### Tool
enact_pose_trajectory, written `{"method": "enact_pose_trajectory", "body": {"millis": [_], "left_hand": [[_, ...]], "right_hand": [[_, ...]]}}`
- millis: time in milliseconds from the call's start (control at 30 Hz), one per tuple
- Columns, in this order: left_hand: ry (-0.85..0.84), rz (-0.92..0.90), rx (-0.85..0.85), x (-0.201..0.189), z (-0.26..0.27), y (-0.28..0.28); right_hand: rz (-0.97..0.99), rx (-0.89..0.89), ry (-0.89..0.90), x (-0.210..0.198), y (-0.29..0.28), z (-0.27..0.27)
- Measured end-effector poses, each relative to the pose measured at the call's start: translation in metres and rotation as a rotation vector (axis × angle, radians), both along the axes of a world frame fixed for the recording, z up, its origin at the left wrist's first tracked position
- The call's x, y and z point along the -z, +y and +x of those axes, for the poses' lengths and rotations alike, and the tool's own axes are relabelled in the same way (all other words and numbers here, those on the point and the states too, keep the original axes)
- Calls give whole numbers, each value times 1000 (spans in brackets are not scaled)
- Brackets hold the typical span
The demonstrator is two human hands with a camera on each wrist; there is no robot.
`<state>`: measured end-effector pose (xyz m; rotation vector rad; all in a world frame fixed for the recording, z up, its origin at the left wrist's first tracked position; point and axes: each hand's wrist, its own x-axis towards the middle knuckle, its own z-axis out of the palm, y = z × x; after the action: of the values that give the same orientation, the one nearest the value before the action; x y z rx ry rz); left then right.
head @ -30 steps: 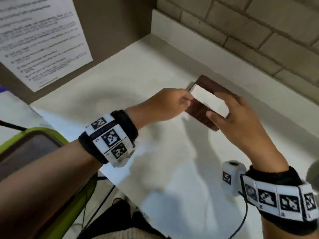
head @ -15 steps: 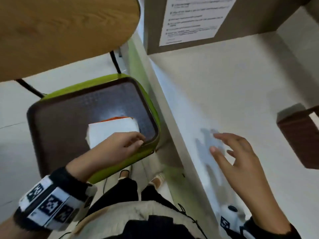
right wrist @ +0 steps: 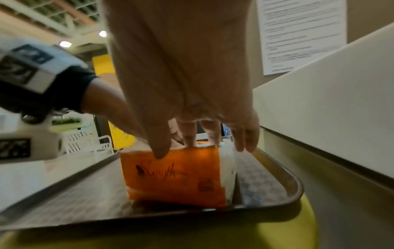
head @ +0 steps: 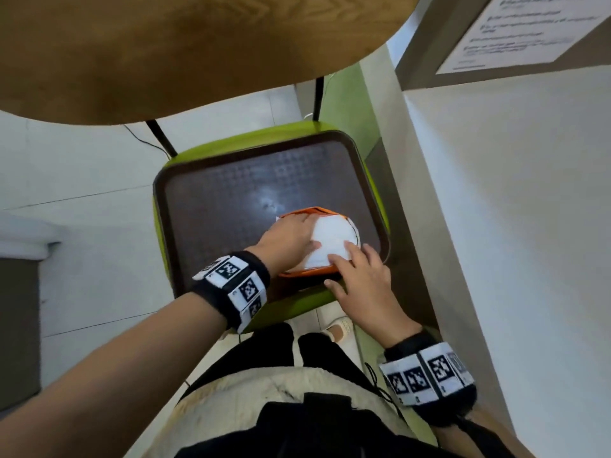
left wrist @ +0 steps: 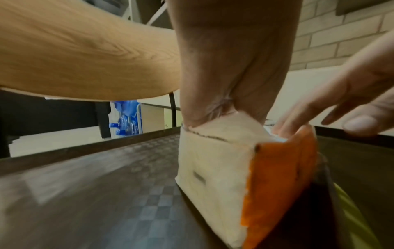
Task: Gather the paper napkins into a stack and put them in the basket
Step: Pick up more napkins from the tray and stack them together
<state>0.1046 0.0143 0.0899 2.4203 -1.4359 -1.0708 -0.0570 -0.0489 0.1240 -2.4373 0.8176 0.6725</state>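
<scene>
An orange-and-white napkin packet (head: 310, 272) stands on a brown tray (head: 231, 200), white napkins (head: 332, 239) showing at its open top. My left hand (head: 287, 241) lies over the packet's left part with the thumb across the napkins. Its fingers reach down into the packet (left wrist: 277, 185) and are hidden there. My right hand (head: 360, 276) is at the near edge, thumb on the outer orange face (right wrist: 177, 175) and fingers over the top rim, pinching the wrapper. No basket shows in these views.
The tray sits on a green chair seat (head: 291, 309). A round wooden tabletop (head: 165, 44) overhangs at the upper left. A white counter (head: 512, 226) runs along the right, close beside the tray, with a printed sheet (head: 515, 31) on the wall behind.
Both hands left the brown holder on the counter. The view swung left and down to the tray. My left hand reached the packet first, then my right hand joined at its near edge.
</scene>
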Motion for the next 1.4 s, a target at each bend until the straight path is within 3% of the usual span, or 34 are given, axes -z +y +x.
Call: {"method": "enact_pose_trajectory", "body": {"millis": [267,600,900,1133,1400], "left_hand": [[80,-7,-77,4,11,-10],[156,-58,-143,3,11,-9],[340,-143,-238,-2,14,-4],[283,-124,-72,-10,18,-4],[367,-161,17,-21,22,4]], "right_hand": [[45,245,-82,-5,-11,2],[71,287,-92,-2,-18,4],[109,325,-147,2,-25,8],[239,476,-263,11,-29,10],[327,521,-363,17,-32,14]]}}
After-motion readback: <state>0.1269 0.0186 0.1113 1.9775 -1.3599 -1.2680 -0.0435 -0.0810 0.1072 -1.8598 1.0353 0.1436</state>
